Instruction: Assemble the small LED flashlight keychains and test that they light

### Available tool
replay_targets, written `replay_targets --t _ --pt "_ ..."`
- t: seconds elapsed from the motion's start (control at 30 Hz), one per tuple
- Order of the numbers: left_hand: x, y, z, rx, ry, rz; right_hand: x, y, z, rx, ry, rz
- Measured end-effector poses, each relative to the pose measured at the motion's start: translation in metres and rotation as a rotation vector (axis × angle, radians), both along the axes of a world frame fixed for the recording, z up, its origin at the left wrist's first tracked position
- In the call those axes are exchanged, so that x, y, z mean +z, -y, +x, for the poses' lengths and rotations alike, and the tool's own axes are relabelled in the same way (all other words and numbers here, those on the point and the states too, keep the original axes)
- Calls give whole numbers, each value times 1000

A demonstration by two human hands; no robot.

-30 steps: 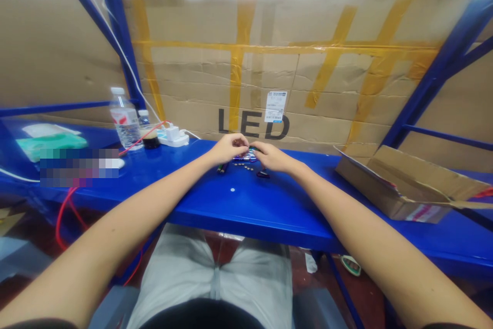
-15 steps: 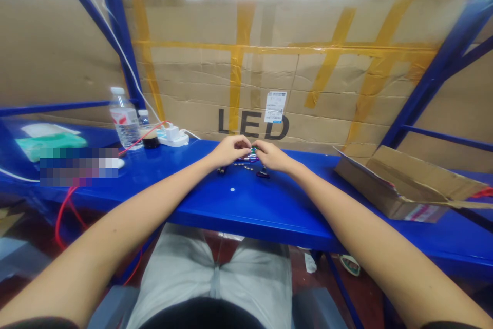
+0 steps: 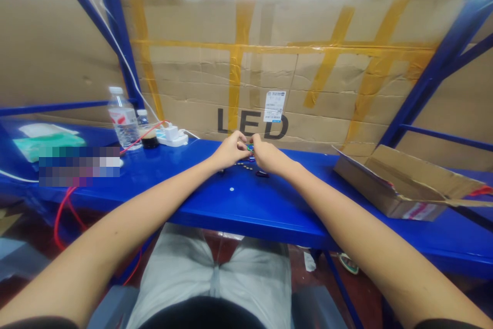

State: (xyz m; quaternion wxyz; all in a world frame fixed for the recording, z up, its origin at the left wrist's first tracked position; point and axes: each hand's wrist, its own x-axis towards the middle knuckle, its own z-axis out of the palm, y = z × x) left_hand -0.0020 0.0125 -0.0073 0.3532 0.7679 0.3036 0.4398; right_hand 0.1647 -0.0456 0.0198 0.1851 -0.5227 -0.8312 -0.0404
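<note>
My left hand and my right hand meet above the far middle of the blue table. Between their fingertips is a small round-looking blue-green piece, too small to name. My left thumb and fingers pinch at its left side, while my right fingers are curled up against its right. Several small gold-coloured pieces lie in a row just below. A dark, shiny elongated piece rests on the table under my right hand. Some purple and silvery pieces behind are mostly hidden by my hands.
An opened cardboard box stands at the right. At the left are a water bottle, a cup of dark liquid, a white power strip and red cables. A large taped carton closes off the back.
My right hand has turned and curled in closer to the left. The blue-green piece now shows between the fingertips.
</note>
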Motion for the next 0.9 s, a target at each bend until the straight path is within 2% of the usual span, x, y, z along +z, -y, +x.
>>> replay_targets --t 0.17,0.3,0.43,0.57,0.9 --pt "3 1 4 -30 111 -256 6 5 -2 9 106 31" --pt "5 0 2 -74 139 -381 8 5 -2 19 186 50" --pt "6 -1 -3 -178 162 -465 6 2 -1 72 221 90" --pt "7 -1 -6 -231 154 -486 3 0 1 91 213 86" --pt "6 1 -4 -211 105 -396 1 -6 9 188 78 25"
